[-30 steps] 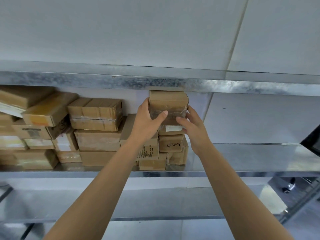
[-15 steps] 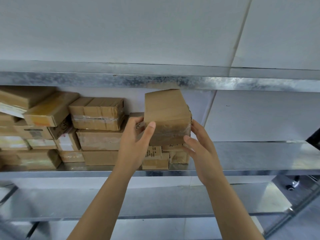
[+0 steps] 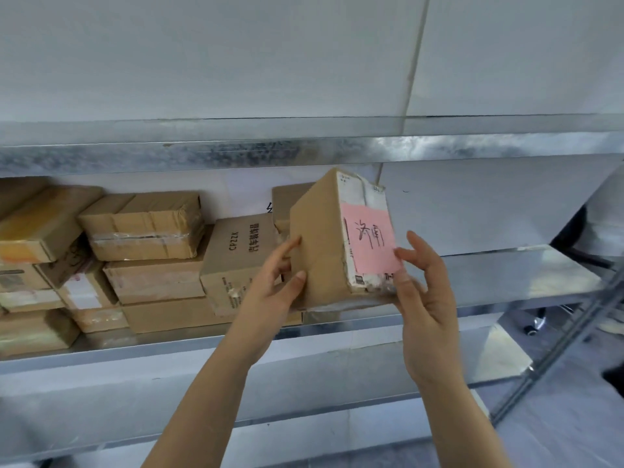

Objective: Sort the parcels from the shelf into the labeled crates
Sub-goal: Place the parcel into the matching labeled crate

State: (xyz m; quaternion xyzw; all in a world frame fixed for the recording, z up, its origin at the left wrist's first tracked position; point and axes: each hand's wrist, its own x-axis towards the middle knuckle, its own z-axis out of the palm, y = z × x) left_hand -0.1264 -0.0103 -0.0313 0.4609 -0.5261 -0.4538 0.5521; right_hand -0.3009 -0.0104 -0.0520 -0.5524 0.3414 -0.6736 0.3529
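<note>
A brown cardboard parcel (image 3: 320,238) is held in the air in front of the metal shelf (image 3: 506,275), tilted, with a pink handwritten label (image 3: 369,243) facing me. My left hand (image 3: 270,292) grips its left face, thumb on the front. My right hand (image 3: 425,298) holds its lower right corner, fingers partly over the label's edge. More brown parcels (image 3: 145,224) are stacked on the shelf to the left, among them a box printed CP22X (image 3: 236,261). No crates are in view.
An upper shelf rail (image 3: 304,152) runs just above the held parcel. A lower shelf level (image 3: 101,393) lies below my arms. The shelf's right half (image 3: 526,265) is bare metal. A slanted frame post (image 3: 553,352) stands at right.
The parcel has come off the top of the stack toward me and been turned, so its pink label now faces me. Both hands moved down and back with it.
</note>
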